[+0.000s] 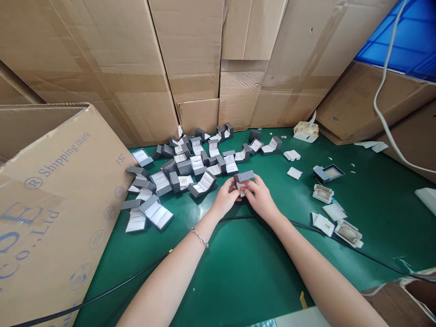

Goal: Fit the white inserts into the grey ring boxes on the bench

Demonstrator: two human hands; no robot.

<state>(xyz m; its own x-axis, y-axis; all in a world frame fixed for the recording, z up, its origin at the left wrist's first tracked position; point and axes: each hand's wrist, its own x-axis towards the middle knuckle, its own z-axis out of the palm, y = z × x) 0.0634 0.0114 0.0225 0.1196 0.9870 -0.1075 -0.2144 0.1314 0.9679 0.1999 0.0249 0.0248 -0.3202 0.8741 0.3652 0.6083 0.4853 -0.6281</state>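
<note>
Between my two hands is a small grey jewelry box [244, 175] with its lid up and a pale lining inside. My left hand [226, 196] grips its left side, the fingers curled around the edge. From the right, my right hand [261, 196] holds the box too, its thumb pressed toward the lining. What lies under the fingertips is hidden. Left of the hands, an opened grey box [203, 183] with white lining is the nearest of several similar boxes [161, 182] crowded over the green table [218, 281].
Cardboard cartons [194, 50] wall the back, and a large carton [68, 195] stands at left. On the right lie a tissue pack [306, 131], an open box [329, 173], white inserts [323, 193] and paper scraps. A black cable [126, 278] crosses the table; a white cord [379, 97] hangs at right.
</note>
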